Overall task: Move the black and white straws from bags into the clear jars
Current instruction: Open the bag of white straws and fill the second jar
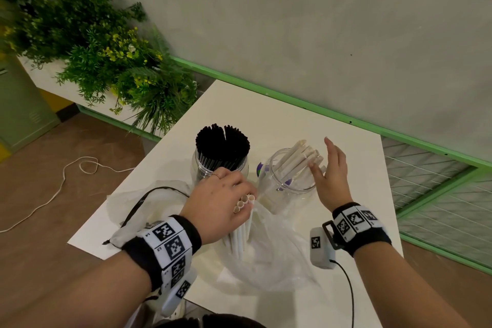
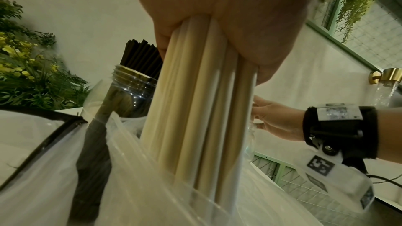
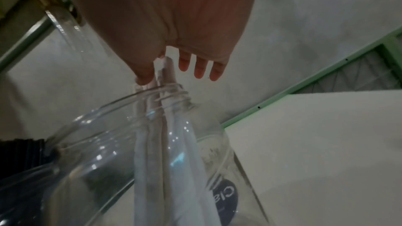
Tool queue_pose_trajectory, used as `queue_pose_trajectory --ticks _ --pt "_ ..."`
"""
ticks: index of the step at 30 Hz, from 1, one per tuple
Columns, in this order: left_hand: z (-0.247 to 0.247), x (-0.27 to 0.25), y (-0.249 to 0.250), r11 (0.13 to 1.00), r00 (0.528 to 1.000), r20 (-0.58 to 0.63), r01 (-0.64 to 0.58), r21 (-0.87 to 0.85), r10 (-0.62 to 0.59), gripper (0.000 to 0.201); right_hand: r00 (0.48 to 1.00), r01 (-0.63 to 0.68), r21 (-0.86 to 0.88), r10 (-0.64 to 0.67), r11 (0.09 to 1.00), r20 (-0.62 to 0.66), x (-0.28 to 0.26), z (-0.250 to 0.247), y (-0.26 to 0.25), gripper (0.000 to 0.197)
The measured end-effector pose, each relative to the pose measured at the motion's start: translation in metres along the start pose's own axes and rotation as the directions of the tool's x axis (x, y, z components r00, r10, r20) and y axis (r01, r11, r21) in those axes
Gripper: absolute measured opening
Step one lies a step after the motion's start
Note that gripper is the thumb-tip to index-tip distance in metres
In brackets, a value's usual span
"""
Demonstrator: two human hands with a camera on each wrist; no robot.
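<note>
My left hand (image 1: 226, 202) grips a bundle of white straws (image 1: 242, 226) upright, their lower ends inside a clear plastic bag (image 1: 269, 255). The left wrist view shows the same straws (image 2: 195, 109) running down from my fist into the bag (image 2: 135, 186). A clear jar (image 1: 221, 165) packed with black straws (image 1: 222, 145) stands behind my left hand. To its right a second clear jar (image 1: 290, 181) holds several white straws (image 1: 300, 157). My right hand (image 1: 330, 168) is open beside this jar's (image 3: 130, 143) mouth, its thumb touching the tops of those straws (image 3: 165, 126).
A second, translucent bag with a black drawstring (image 1: 149, 200) lies at the white table's (image 1: 346, 146) left side. Green plants (image 1: 106, 56) stand beyond the table's left corner. A green-framed wire fence (image 1: 439, 194) runs along the right. A white cord (image 1: 61, 181) lies on the floor.
</note>
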State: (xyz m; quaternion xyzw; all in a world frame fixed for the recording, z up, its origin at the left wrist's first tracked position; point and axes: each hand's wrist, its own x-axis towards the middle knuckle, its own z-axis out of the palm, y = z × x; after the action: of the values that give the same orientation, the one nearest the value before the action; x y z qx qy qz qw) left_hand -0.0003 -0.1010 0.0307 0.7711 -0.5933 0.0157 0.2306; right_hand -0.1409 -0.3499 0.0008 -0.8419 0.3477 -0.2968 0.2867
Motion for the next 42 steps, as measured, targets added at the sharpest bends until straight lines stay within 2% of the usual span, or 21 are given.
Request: queue_pose_trajectory --ticks 3,6,8,11,14,17,22,25,27,31,35,42 --pt "0.0 0.002 0.0 1.0 1.0 0.017 0.008 -0.004 -0.008 0.02 0.99 0.096 -0.031 -0.092 0.995 0.106 0.004 -0.004 -0.004 0.06" --pt "0.0 0.003 0.001 1.0 1.0 0.019 -0.003 -0.003 0.003 0.019 0.967 0.08 -0.05 -0.066 0.996 0.245 0.014 -0.001 -0.012 0.07" --pt "0.0 0.003 0.001 1.0 1.0 0.021 -0.005 -0.002 0.006 0.02 0.963 0.084 -0.111 -0.052 0.99 0.264 0.021 0.006 -0.021 0.075" --pt "0.0 0.003 0.001 1.0 1.0 0.027 -0.008 0.011 0.008 0.021 0.968 0.094 -0.26 -0.027 0.961 0.251 0.028 0.02 -0.034 0.07" --pt "0.0 0.003 0.0 1.0 1.0 0.025 -0.008 0.012 0.008 0.022 0.982 0.111 -0.366 -0.044 0.924 0.185 0.028 0.032 -0.04 0.051" --pt "0.001 0.004 0.0 1.0 1.0 0.03 -0.003 0.011 0.003 0.022 0.99 0.132 -0.364 -0.105 0.922 0.093 0.027 0.036 -0.035 0.035" --pt "0.001 0.005 0.0 1.0 1.0 0.031 0.005 0.007 -0.005 0.023 0.971 0.227 -0.274 -0.24 0.935 -0.015 0.031 0.028 -0.024 0.022" --pt "0.001 0.006 0.0 1.0 1.0 0.024 0.002 0.007 -0.002 0.023 0.949 0.293 -0.274 -0.313 0.916 -0.03 0.043 0.019 -0.023 0.021" --pt "0.002 0.006 0.0 1.0 1.0 0.023 0.002 0.008 -0.002 0.022 0.939 0.332 -0.292 -0.342 0.897 0.017 0.048 0.015 -0.019 0.022" --pt "0.003 0.006 -0.001 1.0 1.0 0.016 0.001 -0.003 -0.001 0.019 0.955 0.293 -0.272 -0.268 0.917 0.125 0.047 0.013 -0.008 0.022" --pt "0.002 0.005 0.0 1.0 1.0 0.007 0.0 -0.003 0.0 0.02 0.963 0.267 -0.231 -0.267 0.936 0.031 0.05 0.011 -0.007 0.019" --pt "0.001 0.004 -0.001 1.0 1.0 0.002 -0.003 -0.012 0.003 0.02 0.967 0.249 -0.204 -0.255 0.947 -0.003 0.056 0.01 -0.01 0.02"
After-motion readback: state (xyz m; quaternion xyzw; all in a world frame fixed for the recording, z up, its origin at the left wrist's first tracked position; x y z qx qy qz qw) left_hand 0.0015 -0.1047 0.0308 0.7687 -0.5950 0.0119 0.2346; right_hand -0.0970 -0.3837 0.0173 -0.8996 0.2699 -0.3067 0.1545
